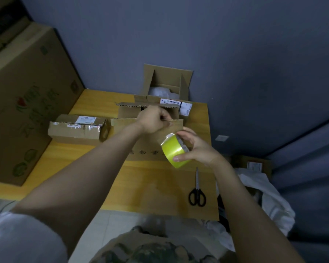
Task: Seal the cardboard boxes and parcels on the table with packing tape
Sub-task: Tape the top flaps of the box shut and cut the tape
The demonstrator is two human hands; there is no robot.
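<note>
Yellow-green packing tape (pixel 172 151) is sitting right of the frame's centre, where the right hand (pixel 199 149) is curling fingers and thumb round the roll. Just up and left of it, the left hand (pixel 152 120) is pinching what is probably the tape's free end, though the clear strip is hard to make out in this dim view. Both hands are hovering over the open cardboard box (pixel 127 111) at centre, whose flaps are standing up. The step seems to be drawing out a length, and it is going best if the strip is kept taut and off itself while the flaps are being folded flat before anything is stuck down. The raised flaps are the main thing standing in the way. Black scissors (pixel 197 188) are lying at lower right on the yellow table (pixel 84 154), within reach for cutting. A taped parcel (pixel 76 128) is resting at centre left, another open box (pixel 165 80) is waiting behind, and a large carton (pixel 27 95) is filling the left side.
</note>
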